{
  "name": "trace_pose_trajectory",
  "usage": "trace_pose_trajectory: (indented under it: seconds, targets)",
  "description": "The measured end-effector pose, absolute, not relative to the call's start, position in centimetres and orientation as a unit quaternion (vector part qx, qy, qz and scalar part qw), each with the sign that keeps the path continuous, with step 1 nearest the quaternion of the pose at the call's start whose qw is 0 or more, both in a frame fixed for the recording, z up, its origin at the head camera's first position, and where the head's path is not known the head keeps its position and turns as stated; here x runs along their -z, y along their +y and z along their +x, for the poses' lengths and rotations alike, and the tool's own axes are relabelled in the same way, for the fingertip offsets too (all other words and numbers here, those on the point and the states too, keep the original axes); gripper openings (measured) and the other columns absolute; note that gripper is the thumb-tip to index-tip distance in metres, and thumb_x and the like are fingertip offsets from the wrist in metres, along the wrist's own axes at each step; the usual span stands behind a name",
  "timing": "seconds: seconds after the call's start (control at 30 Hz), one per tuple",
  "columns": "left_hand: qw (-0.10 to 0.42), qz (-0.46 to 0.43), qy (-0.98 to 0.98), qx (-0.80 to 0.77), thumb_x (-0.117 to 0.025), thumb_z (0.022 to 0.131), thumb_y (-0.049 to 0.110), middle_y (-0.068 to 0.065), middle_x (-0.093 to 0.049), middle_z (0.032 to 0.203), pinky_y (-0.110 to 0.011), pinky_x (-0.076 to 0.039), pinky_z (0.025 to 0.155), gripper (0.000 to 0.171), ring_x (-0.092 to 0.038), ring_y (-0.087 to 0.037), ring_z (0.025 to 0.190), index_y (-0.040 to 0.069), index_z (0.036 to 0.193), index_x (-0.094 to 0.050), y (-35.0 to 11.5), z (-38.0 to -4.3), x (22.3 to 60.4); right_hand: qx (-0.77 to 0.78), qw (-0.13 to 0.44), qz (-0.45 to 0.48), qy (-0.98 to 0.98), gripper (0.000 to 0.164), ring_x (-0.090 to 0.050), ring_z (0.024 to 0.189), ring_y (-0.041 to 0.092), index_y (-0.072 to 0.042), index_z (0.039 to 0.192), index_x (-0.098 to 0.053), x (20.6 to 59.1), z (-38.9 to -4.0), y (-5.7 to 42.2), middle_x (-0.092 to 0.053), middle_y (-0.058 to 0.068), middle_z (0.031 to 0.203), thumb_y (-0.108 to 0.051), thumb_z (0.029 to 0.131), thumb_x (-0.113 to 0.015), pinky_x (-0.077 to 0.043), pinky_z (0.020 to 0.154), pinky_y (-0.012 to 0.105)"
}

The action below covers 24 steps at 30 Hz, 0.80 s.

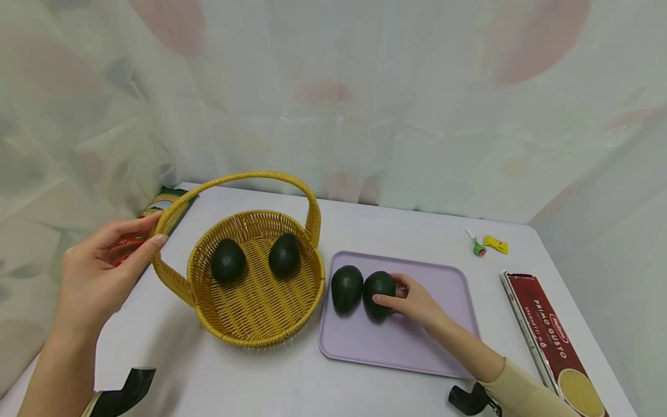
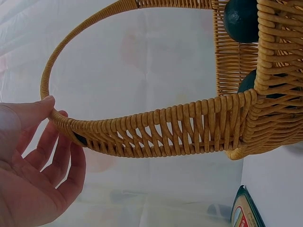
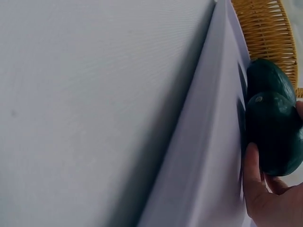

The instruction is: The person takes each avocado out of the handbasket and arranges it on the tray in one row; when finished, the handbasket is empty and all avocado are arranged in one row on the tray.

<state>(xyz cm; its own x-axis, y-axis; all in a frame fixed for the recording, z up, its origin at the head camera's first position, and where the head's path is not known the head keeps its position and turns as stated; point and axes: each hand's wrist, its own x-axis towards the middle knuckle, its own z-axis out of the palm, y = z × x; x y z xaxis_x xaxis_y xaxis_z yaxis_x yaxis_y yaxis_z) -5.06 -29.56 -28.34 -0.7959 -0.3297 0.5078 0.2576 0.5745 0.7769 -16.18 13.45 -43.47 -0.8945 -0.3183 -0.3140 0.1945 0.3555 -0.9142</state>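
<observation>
My left hand (image 1: 112, 260) pinches the handle (image 1: 172, 211) of a yellow wicker basket (image 1: 250, 341) between thumb and fingers; the left wrist view shows the thumb tip on the woven handle. Inside the basket sit two dark green avocados, one at the left (image 1: 228, 261) and one at the right (image 1: 283, 256). A lilac tray (image 1: 417, 353) lies to the basket's right with two more avocados side by side. My right hand (image 1: 414, 300) grips the right-hand avocado (image 1: 378, 292), thumb in front and fingers behind. The other avocado (image 1: 346, 289) stands close to its left.
Beyond the tray, at the back right, lie a green lollipop (image 1: 478, 249) and a yellow wrapped candy (image 1: 495, 244). A red spaghetti box (image 1: 554, 341) is along the table's right side. Behind my left hand is a colourful packet (image 1: 161, 200). A patterned curtain (image 1: 333, 104) hangs behind the table.
</observation>
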Motion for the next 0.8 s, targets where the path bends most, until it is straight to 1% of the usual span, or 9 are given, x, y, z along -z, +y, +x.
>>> trace_pose_trajectory:
  seconds: [0.17,0.33,0.47,0.57,0.7,0.8]
  targets:
    - [0.318,0.022,-0.828,0.462,-0.07,0.08,-0.013,0.009,-0.071,0.11,-0.009,-0.051,0.076,0.033,-0.067,-0.004,0.087,-0.009,0.113,-0.067,-29.51,-5.07,28.28,0.565,0.226,-0.044,0.792,0.065,-0.065,0.082,0.019,-0.004,0.135,-0.05,43.64,-16.17,13.42,-0.069,0.009,0.1,-0.028,0.082,-0.079,-0.054,0.073,0.03]
    - [0.317,0.019,-0.825,0.468,-0.07,0.08,-0.014,0.008,-0.071,0.11,-0.009,-0.051,0.076,0.033,-0.067,-0.004,0.087,-0.009,0.112,-0.067,-29.5,-5.02,28.3,0.562,0.223,-0.055,0.795,0.066,-0.064,0.084,0.016,-0.003,0.136,-0.048,43.55,-16.07,13.51,-0.068,0.009,0.102,-0.027,0.083,-0.078,-0.055,0.07,0.028]
    - [0.317,0.022,-0.826,0.464,-0.07,0.081,-0.013,0.008,-0.071,0.11,-0.009,-0.051,0.076,0.033,-0.067,-0.004,0.087,-0.009,0.113,-0.067,-29.48,-5.03,28.31,0.547,0.22,-0.067,0.805,0.066,-0.065,0.078,0.017,-0.004,0.137,-0.048,43.32,-16.01,13.76,-0.068,0.01,0.099,-0.029,0.083,-0.077,-0.055,0.069,0.028]
    - [0.316,0.025,-0.828,0.463,-0.071,0.081,-0.013,0.01,-0.071,0.11,-0.009,-0.05,0.076,0.033,-0.067,-0.003,0.088,-0.008,0.113,-0.068,-29.52,-5.06,28.33,0.547,0.216,-0.07,0.806,0.066,-0.065,0.075,0.019,-0.004,0.139,-0.047,43.21,-16.03,14.01,-0.065,0.013,0.111,-0.029,0.084,-0.076,-0.055,0.069,0.029]
    - [0.316,0.023,-0.83,0.46,-0.07,0.081,-0.013,0.011,-0.071,0.11,-0.009,-0.05,0.075,0.033,-0.067,-0.004,0.088,-0.008,0.113,-0.068,-29.61,-5.05,28.37,0.564,0.215,-0.074,0.794,0.067,-0.065,0.083,0.02,-0.001,0.141,-0.044,43.32,-16.09,14.33,-0.052,0.018,0.135,-0.025,0.086,-0.074,-0.056,0.07,0.03]
    - [0.316,0.02,-0.83,0.459,-0.07,0.081,-0.013,0.01,-0.07,0.11,-0.008,-0.05,0.075,0.033,-0.066,-0.004,0.088,-0.008,0.113,-0.068,-29.66,-5.03,28.37,0.577,0.22,-0.07,0.784,0.066,-0.065,0.087,0.019,0.0,0.141,-0.044,43.47,-16.03,14.38,-0.048,0.02,0.138,-0.022,0.086,-0.074,-0.057,0.073,0.03]
